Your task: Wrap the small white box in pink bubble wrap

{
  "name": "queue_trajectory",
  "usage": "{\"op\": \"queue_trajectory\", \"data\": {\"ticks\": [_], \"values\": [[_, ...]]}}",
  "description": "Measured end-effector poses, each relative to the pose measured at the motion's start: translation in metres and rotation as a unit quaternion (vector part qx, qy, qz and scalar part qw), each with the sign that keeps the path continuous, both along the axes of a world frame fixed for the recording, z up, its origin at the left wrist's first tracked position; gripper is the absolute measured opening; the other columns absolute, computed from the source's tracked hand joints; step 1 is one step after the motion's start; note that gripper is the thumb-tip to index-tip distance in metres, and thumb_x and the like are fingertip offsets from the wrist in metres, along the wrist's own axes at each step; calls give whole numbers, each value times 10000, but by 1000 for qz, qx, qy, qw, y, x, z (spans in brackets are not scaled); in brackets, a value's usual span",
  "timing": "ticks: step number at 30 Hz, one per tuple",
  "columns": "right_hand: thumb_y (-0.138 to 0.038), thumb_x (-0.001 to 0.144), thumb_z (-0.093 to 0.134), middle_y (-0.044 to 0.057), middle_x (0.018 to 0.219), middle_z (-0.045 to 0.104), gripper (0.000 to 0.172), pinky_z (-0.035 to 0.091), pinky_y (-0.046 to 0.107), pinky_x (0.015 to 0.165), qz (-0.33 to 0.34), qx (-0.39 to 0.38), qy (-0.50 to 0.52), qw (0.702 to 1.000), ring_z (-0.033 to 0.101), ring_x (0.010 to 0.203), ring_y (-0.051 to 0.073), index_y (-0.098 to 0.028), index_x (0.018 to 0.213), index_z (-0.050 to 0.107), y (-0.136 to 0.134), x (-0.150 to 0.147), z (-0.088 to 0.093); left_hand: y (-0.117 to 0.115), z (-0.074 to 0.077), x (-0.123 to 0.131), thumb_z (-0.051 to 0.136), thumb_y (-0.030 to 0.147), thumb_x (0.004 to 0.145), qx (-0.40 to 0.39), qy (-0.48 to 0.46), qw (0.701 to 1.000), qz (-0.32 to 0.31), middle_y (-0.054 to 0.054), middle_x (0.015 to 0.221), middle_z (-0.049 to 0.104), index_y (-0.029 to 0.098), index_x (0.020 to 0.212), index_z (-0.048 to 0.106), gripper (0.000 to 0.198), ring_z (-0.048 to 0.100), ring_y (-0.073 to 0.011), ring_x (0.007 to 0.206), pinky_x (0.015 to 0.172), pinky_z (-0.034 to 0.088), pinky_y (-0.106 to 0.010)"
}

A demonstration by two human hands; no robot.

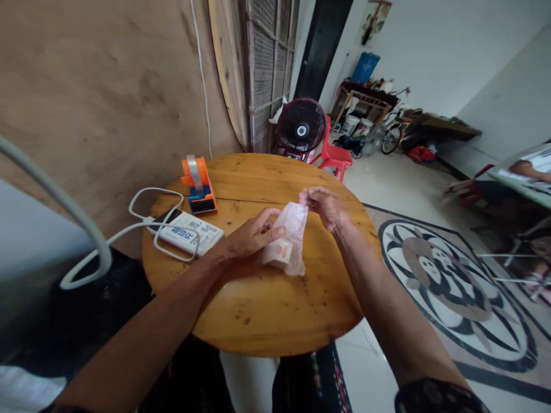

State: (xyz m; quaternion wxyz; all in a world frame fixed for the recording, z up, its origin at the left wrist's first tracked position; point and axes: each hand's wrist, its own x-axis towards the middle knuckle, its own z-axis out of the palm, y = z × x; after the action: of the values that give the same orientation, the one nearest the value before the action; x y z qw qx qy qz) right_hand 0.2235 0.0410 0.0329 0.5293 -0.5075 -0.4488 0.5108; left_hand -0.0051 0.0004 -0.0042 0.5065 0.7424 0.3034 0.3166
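Note:
A small clear plastic bag (291,238) with a pale block inside rests on the round wooden table (258,310). My left hand (249,236) presses its fingers against the bag's lower left side. My right hand (325,205) pinches the bag's upper edge and holds it up. Both hands are closed on the bag.
An orange tape dispenser (198,184) stands at the table's back left. Next to it lies a white box (190,232) with a white cable (142,226) looped around it. A black fan (300,129) and red chair (334,155) stand behind the table. A patterned rug (456,287) lies right.

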Motion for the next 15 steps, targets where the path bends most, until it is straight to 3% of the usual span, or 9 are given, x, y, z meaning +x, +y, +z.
{"op": "queue_trajectory", "data": {"ticks": [5, 7, 10, 15], "values": [[-191, 726, 611, 2, 734, 705, 26, 453, 223, 634, -3, -43, -37, 998, 624, 647, 104, -173, 708, 618, 14, -4, 5, 1, 0, 3, 541, 463, 888, 49, -30, 996, 73, -71, 1082, 594, 193, 1102, 484, 349, 585, -202, 970, 811, 477, -315], [-188, 724, 608, 4, 724, 698, 29, 442, 221, 617, -10, -53, -46, 997, 606, 622, 98, -169, 708, 623, 19, -5, 0, 2, 0, 3, 536, 462, 884, 65, -2, 995, 77, -73, 1130, 584, 192, 1091, 499, 342, 587, -193, 949, 804, 474, -308], [-190, 720, 608, 2, 716, 692, 27, 431, 214, 601, -11, -55, -44, 997, 578, 593, 87, -168, 713, 622, 24, -6, -10, 1, 2, 2, 494, 487, 902, 64, 61, 995, 49, -59, 1041, 640, 180, 1124, 543, 382, 600, -178, 827, 745, 463, -299], [-232, 718, 642, -11, 693, 672, 70, 431, 206, 571, -2, -40, -11, 999, 555, 567, 86, -183, 697, 597, 31, -7, -29, 1, 4, 3, 482, 456, 902, 83, 108, 990, 36, -93, 1105, 678, 144, 1227, 603, 467, 619, -215, 917, 793, 460, -316]]}}
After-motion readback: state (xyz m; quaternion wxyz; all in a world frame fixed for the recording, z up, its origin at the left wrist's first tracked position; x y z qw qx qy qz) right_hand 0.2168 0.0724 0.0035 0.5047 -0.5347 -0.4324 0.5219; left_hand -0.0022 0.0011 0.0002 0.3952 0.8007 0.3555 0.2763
